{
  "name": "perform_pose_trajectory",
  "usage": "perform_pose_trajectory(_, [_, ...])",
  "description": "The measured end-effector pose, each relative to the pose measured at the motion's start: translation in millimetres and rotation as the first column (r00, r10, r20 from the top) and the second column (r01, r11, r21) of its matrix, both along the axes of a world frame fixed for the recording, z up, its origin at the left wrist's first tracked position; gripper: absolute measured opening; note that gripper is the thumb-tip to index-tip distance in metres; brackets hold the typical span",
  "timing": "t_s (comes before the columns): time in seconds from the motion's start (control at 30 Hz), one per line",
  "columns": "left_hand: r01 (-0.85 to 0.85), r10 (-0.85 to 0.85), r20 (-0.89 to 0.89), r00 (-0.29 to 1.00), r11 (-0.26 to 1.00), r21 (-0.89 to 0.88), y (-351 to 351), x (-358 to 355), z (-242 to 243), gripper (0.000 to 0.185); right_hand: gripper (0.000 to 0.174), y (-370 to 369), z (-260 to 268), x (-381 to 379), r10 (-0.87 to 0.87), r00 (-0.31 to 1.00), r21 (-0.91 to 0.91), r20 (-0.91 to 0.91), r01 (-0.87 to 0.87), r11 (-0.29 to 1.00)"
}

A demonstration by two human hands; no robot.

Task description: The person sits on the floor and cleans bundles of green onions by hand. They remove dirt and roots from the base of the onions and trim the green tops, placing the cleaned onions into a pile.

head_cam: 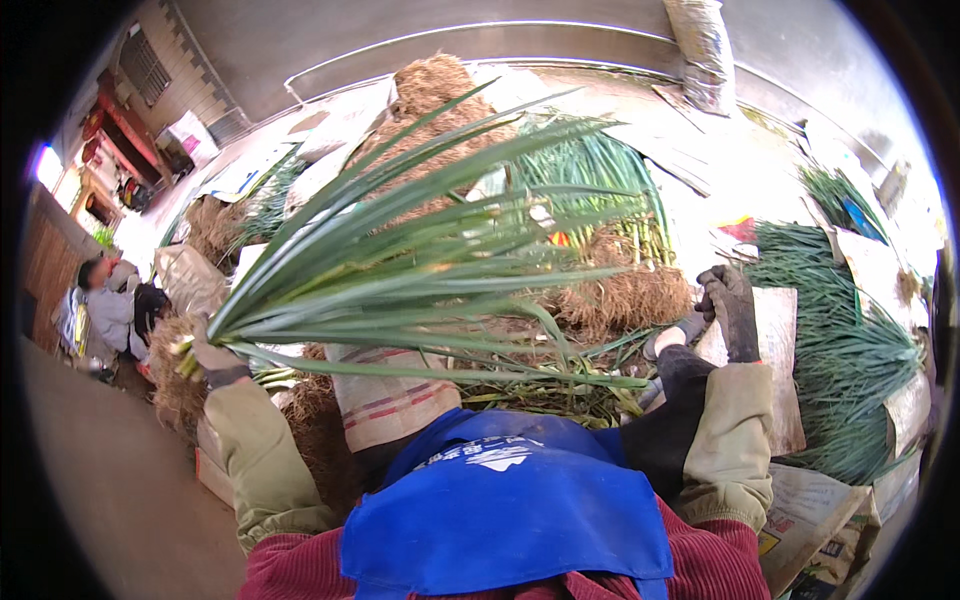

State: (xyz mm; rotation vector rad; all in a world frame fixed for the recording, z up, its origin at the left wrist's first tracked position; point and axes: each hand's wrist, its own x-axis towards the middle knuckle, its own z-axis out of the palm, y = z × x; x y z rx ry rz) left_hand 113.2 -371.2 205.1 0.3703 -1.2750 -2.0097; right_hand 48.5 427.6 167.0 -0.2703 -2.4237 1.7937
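Note:
My gloved left hand [216, 356] is closed round a bunch of green onions [390, 277] near its brown roots. The long green leaves fan out to the right across the middle of the view, and the root tangle hangs at the left of the hand. My gloved right hand [726, 304] is raised on the right with its fingers bent; whether it holds something small does not show. Below it, a dark trouser leg and a shoe are partly visible. Loose leaves and trimmings [555, 401] lie on the ground in front of my blue apron [510, 510].
Bundled green onions with roots [630, 300] stand ahead, beside a root heap [442, 97]. More green onions [832, 360] lie at the right near woven sacks [810, 517]. Another sack [390, 390] lies before me. Seated people [112, 307] are at the far left.

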Motion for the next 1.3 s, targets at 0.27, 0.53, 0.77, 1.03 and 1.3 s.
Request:
perform_pose_trajectory(0.27, [-0.089,0.092,-0.009,0.996,0.978,0.188,14,40,-28,0.043,0.014,-65,-3,-17,0.181,0.969,-0.33,-0.167,-0.228,0.916])
perform_pose_trajectory(0.53, [-0.109,0.119,-0.034,0.992,0.971,0.213,22,25,-10,0.039,0.017,-151,26,-11,0.461,0.858,-0.144,-0.226,-0.497,0.856])
perform_pose_trajectory(0.77, [-0.116,0.116,-0.011,0.993,0.993,0.036,64,16,16,0.043,0.029,-249,21,-7,0.793,0.607,0.246,-0.057,-0.761,0.6])
perform_pose_trajectory(1.03, [-0.052,0.064,-0.069,0.996,0.985,0.162,74,10,16,0.036,0.029,-289,23,9,0.791,0.533,0.19,-0.3,-0.78,0.597])
perform_pose_trajectory(1.3, [-0.003,0.009,-0.039,0.999,0.985,0.171,85,14,22,0.04,0.015,-284,31,13,0.87,0.472,0.176,-0.141,-0.853,0.492])
